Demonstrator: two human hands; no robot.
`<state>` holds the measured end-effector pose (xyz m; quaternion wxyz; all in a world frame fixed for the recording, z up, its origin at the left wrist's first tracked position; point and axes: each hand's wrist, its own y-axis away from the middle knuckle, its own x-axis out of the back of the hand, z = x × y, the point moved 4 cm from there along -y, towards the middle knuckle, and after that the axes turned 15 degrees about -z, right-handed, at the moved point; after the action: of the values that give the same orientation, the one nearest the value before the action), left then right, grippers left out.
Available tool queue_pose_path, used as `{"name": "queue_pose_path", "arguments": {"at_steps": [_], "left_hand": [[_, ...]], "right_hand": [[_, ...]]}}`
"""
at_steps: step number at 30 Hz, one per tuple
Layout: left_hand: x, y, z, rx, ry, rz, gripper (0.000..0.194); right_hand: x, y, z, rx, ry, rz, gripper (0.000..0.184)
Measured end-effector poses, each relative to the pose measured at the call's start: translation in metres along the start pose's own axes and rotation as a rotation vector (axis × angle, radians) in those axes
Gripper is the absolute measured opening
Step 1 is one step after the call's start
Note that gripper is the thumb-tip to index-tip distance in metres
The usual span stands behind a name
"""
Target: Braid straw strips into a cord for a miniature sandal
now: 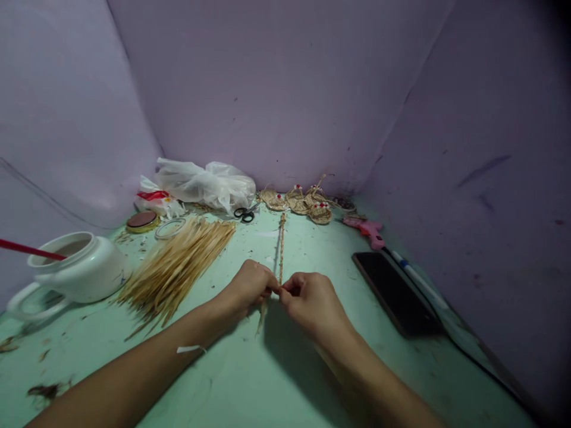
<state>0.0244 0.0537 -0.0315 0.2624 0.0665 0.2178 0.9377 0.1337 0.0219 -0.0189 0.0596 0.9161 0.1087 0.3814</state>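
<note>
A thin braided straw cord (281,249) runs straight away from me over the green table, its near end between my hands. My left hand (254,285) is closed, with thumb and fingertips pinching that end. Right beside it, my right hand (310,297) pinches the same end, and the fingertips of both hands meet. Loose straw strands (262,315) hang below the left fingers. A sheaf of dry straw strips (182,267) lies to the left of the hands.
On the left stand a white teapot-like pot (91,270) and a round tin (143,222). Behind are plastic bags (209,184), scissors (245,214) and several small woven straw pieces with red beads (298,201). To the right lie a pink glue gun (368,230), a phone (397,294) and a pen (419,279).
</note>
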Motion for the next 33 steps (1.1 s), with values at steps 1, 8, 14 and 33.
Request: {"name": "queue_pose_path", "arguments": {"at_steps": [1,8,14,33], "left_hand": [[-0.001,0.001,0.000,-0.004,0.058,-0.017,0.006],[0.000,0.003,-0.003,-0.070,0.153,-0.064,0.007],[0.001,0.001,-0.013,-0.008,0.237,-0.131,0.012],[0.003,0.000,-0.008,-0.056,0.002,-0.225,0.007]], "right_hand": [[0.000,0.005,-0.006,0.030,0.063,0.035,0.016],[-0.014,0.018,-0.022,0.066,0.393,0.003,0.023],[-0.009,0.022,-0.022,0.022,0.300,-0.039,0.020],[-0.019,-0.015,0.010,-0.069,-0.848,-0.348,0.016]]}}
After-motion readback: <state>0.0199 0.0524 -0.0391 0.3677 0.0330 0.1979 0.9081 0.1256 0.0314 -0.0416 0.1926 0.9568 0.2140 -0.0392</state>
